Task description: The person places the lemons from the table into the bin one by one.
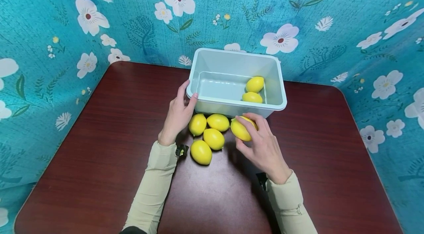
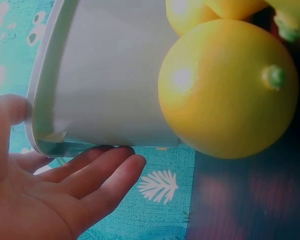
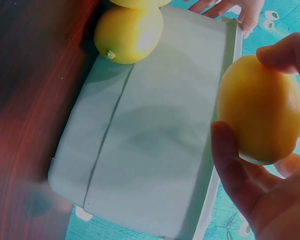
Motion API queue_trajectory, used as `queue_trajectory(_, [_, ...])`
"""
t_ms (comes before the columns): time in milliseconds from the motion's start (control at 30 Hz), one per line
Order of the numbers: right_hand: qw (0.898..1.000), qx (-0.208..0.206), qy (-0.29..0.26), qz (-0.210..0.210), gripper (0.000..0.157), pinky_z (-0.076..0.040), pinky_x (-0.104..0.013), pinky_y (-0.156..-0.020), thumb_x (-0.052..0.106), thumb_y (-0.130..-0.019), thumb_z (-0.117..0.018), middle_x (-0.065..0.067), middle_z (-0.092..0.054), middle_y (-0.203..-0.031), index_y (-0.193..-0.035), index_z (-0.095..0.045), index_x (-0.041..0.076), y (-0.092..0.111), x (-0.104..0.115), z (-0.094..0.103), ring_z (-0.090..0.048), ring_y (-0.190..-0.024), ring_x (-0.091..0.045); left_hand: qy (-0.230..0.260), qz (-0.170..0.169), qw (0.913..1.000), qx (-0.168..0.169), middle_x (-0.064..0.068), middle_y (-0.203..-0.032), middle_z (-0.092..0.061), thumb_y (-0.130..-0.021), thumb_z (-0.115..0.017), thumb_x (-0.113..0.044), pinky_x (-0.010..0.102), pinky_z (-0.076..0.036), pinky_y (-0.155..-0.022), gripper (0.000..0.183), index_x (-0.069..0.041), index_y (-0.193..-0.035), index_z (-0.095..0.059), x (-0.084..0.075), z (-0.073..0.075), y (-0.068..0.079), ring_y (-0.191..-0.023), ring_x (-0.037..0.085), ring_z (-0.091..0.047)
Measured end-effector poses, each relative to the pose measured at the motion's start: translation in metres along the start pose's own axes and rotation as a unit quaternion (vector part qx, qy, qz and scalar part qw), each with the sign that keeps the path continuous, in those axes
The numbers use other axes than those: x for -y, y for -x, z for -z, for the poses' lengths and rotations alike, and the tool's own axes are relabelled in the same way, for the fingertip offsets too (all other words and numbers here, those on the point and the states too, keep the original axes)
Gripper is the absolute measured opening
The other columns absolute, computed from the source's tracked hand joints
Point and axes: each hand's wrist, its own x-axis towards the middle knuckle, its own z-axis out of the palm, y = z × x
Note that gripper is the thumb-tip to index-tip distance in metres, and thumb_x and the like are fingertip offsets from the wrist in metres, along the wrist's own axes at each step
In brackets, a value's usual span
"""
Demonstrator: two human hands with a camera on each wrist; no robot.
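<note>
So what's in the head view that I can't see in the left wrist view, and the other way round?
Only the head view shows the bin's inside with two lemons in it, the right hand gripping another lemon, and both sleeves.

Only the left wrist view shows the palm side of the left hand.

Both show that hand at the bin's rim, lemons outside the bin, the table and the floral cloth.

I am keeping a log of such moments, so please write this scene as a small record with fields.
Left hand: holds the bin by its left front corner
Right hand: grips one lemon in front of the bin
Bin: pale, open-topped, standing on the table
Lemons in bin: two, toward its right end
Lemons on table: four, clustered before the bin's left half
Table: dark reddish-brown
Backdrop: blue cloth with flowers
</note>
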Motion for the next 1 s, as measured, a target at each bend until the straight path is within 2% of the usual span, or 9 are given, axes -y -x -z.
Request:
queue_trajectory(400, [0.999, -0.031, -0.014, 0.000, 0.054, -0.049, -0.031, -0.053, 0.026, -0.072, -0.065, -0.006, -0.047, -0.123, -0.125, -0.052, 0.020, -0.005, 0.000, 0.004, -0.046, -0.103, -0.020, 0.001, 0.002, 1.0000, -0.001, 0.007, -0.116, -0.057, -0.089, -0.040, -0.051, 0.038, -0.049, -0.080, 0.058, -0.028, -0.140, -0.024, 0.000, 0.000, 0.000, -0.095, 0.019, -0.061])
queue_trajectory(767, [0.998, -0.052, -0.028, 0.001, 0.053, -0.050, -0.034, -0.061, 0.027, -0.072, -0.065, -0.007, -0.048, -0.124, -0.124, -0.053, 0.018, -0.010, 0.001, 0.005, -0.046, -0.108, -0.021, -0.002, 0.004, 1.0000, -0.002, 0.007, -0.116, -0.057, -0.089, -0.040, -0.052, 0.038, -0.048, -0.081, 0.058, -0.030, -0.140, -0.023, 0.000, 0.000, 0.000, -0.096, 0.019, -0.060])
queue_trajectory(1000, [0.998, -0.060, -0.029, -0.001, 0.053, -0.050, -0.035, -0.065, 0.027, -0.072, -0.065, -0.006, -0.049, -0.124, -0.124, -0.053, 0.018, -0.011, 0.001, 0.006, -0.047, -0.108, -0.021, -0.006, -0.001, 1.0000, -0.005, 0.006, -0.107, -0.058, -0.090, -0.040, -0.051, 0.037, -0.048, -0.079, 0.057, -0.030, -0.140, -0.024, 0.001, -0.001, 0.000, -0.093, 0.018, -0.060])
